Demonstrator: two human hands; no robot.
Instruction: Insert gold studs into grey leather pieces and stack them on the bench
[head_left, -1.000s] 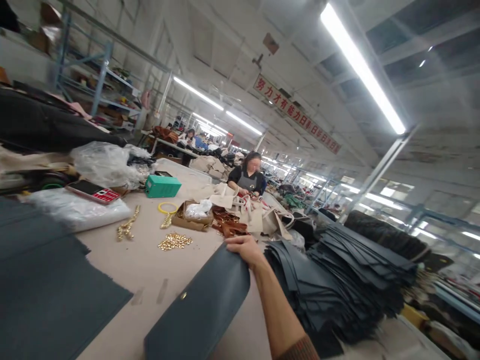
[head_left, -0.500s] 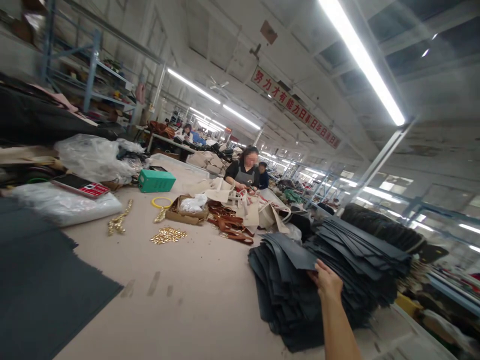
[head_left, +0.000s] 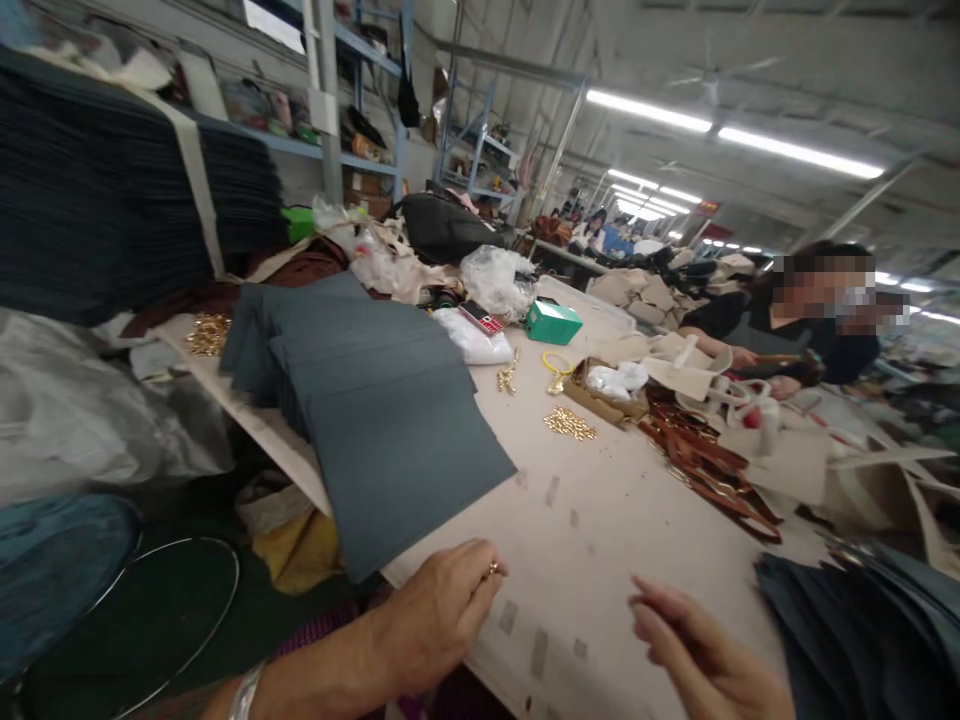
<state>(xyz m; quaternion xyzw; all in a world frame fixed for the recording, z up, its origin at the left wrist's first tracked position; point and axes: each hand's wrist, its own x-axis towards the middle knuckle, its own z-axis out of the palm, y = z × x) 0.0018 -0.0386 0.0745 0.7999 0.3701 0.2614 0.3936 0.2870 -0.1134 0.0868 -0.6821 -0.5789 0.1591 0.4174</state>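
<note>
My left hand (head_left: 439, 610) rests at the near edge of the beige worktable (head_left: 600, 520) with its fingers curled, pinching a small gold metal piece (head_left: 493, 569). My right hand (head_left: 694, 645) hovers just right of it with fingers stretched out and empty. A stack of dark grey leather sheets (head_left: 375, 400) lies on the table to the upper left of my left hand. Another pile of dark leather pieces (head_left: 862, 630) sits at the right, close to my right hand.
Gold fittings (head_left: 570, 423), a yellow ring (head_left: 556, 362), a cardboard tray (head_left: 604, 395), a green box (head_left: 553, 322), a calculator (head_left: 481, 318) and brown straps (head_left: 712, 465) lie further up the table. Another person (head_left: 780, 320) works across it. Shelving stands at the back left.
The view has swung left and down. My right hand left the dark leather pile and now hovers empty over the table edge. My left hand has come into view, pinching a gold piece.
</note>
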